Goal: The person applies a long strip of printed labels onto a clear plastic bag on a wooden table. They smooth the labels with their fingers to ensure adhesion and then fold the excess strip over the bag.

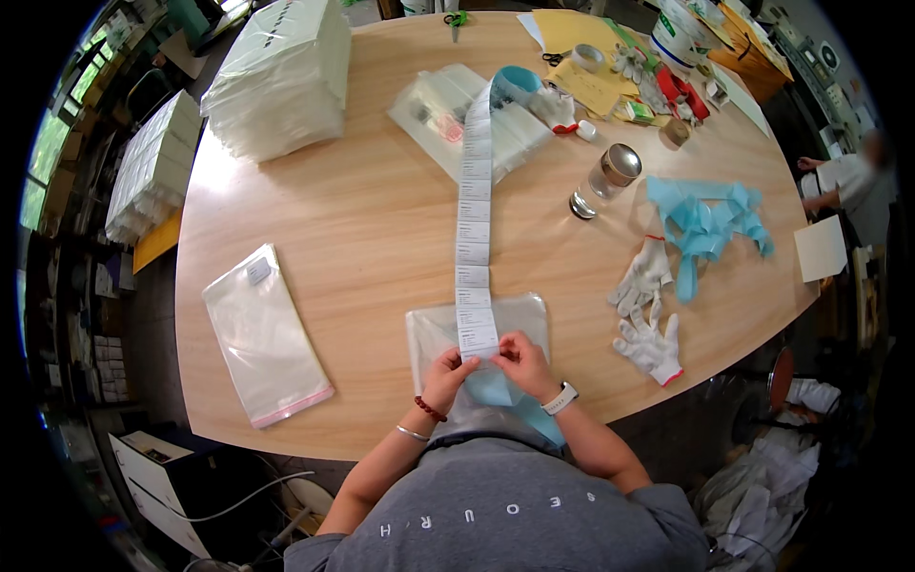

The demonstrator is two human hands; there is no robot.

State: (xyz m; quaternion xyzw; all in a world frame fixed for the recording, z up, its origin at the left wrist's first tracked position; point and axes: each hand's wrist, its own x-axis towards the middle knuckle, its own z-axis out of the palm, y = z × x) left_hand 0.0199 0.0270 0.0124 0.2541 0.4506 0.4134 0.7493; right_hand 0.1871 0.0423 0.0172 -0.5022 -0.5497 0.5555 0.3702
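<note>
Pale wood grain runs across the curved counter [372, 219]. At its near edge a clear bag [426, 334] lies flat under the hands; whether anything is in it, I cannot tell. Blue backing [491, 389] hangs below the fingers toward the person's waist.

Both hands are close together and pinch the near end of the label strip [474, 229]: the left hand [444, 378] at its left edge, the right hand [524, 365] at its right edge, slightly farther forward. From there the strip lies straight ahead, its long axis pointing away from the body, across the bag's far edge to a blue-sided coil [518, 84]. Neither hand is clearly nearer, since both touch the strip.

To the left, well apart from the left hand, lies a bag stack [269, 338] with a pink lower edge. Off to the right are two white gloves [650, 345], with a heap of blue scrap [705, 214] behind them. Farther on, a lidded glass [602, 183] stands between the strip and the scrap; its contents are unclear.

Beyond, a bag pile [438, 112] lies beneath the coil, and a tall wrapped stack [276, 86] stands at far left. At far right, yellow envelopes [572, 29] lie near a white bucket [675, 43], whose inside cannot be made out.
</note>
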